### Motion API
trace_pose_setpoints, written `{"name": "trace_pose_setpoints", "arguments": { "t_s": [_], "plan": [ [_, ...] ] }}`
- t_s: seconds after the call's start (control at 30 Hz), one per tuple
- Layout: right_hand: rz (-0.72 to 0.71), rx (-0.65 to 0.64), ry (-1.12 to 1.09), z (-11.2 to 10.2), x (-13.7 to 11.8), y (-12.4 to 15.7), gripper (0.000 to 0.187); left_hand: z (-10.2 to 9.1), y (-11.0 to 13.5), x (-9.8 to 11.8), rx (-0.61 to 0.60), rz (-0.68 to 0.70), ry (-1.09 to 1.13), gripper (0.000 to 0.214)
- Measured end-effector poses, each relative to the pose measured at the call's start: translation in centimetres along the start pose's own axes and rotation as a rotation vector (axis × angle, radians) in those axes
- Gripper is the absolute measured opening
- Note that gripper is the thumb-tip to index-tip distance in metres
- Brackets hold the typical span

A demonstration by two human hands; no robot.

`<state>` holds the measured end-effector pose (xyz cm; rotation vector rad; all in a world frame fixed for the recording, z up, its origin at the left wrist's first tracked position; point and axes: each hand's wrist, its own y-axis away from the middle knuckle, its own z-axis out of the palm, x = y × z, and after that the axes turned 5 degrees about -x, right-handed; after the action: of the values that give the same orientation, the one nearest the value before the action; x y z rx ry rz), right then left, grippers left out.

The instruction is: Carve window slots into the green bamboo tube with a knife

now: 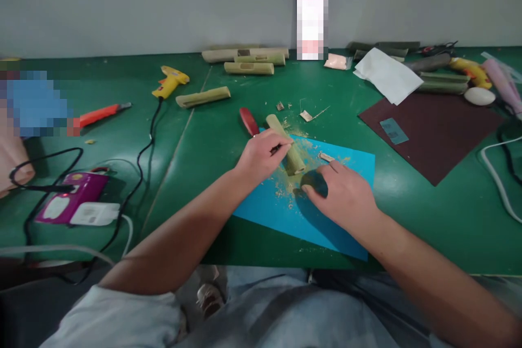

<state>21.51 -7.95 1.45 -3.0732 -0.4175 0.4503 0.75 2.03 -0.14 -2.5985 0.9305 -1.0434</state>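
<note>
A short bamboo piece (287, 149) lies slantwise over a blue sheet (261, 201) strewn with pale shavings. My left hand (263, 152) rests at its left side, thumb and fingertips pinched together over the bamboo; what they hold, if anything, is too small to tell. A red handle (248, 121) sticks out behind that hand, its other end hidden. My right hand (345, 187) is curved over the blue sheet, right of the bamboo's near end, with thumb and fingers apart around a dark, shadowed gap. A small pale chip (326, 157) lies just beyond its fingers.
A yellow glue gun (170, 82), an orange utility knife (100, 116) and a purple power strip (73, 196) with cables lie leftward. Several bamboo pieces (248, 68) line the back near an upright phone (312, 19). At right are a brown sheet (432, 136) and white paper (387, 76).
</note>
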Motion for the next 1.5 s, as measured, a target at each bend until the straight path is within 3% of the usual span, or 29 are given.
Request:
{"name": "trace_pose_setpoints", "arguments": {
  "t_s": [0.17,0.47,0.6,0.73,0.9,1.07,1.3,1.4,1.5],
  "plan": [
    [0.015,0.023,0.008,0.2,0.0,0.0,0.033,0.9,1.0,2.1,-0.101,0.077,-0.013,0.015],
    [-0.04,0.019,0.062,0.1,-0.4,0.0,0.024,1.4,1.2,3.0,-0.178,0.136,-0.016,0.016],
    [0.008,0.046,0.13,-0.4,-0.2,0.2,0.016,0.7,1.0,2.3,-0.031,0.11,-0.062,0.016],
    [0.017,0.044,0.128,-0.5,0.0,0.2,0.026,-0.5,0.7,0.4,0.093,0.005,-0.152,0.015],
    [-0.021,0.012,0.084,0.0,0.3,-0.1,0.027,-0.5,0.8,-0.4,0.061,-0.06,-0.14,0.014],
    [0.017,0.072,0.153,-0.2,0.6,0.0,0.018,0.0,0.8,0.2,0.006,0.022,-0.009,0.014],
    [0.006,0.045,0.105,-0.1,0.5,-0.1,0.028,-0.9,0.4,-1.6,0.072,-0.056,-0.092,0.014],
    [0.021,0.031,0.06,0.1,0.4,-0.2,0.026,-0.2,0.9,-0.5,0.078,-0.033,-0.085,0.013],
    [0.023,0.021,0.042,0.1,0.3,-0.1,0.023,0.7,1.6,1.0,-0.003,0.064,-0.068,0.015]
  ]
}}
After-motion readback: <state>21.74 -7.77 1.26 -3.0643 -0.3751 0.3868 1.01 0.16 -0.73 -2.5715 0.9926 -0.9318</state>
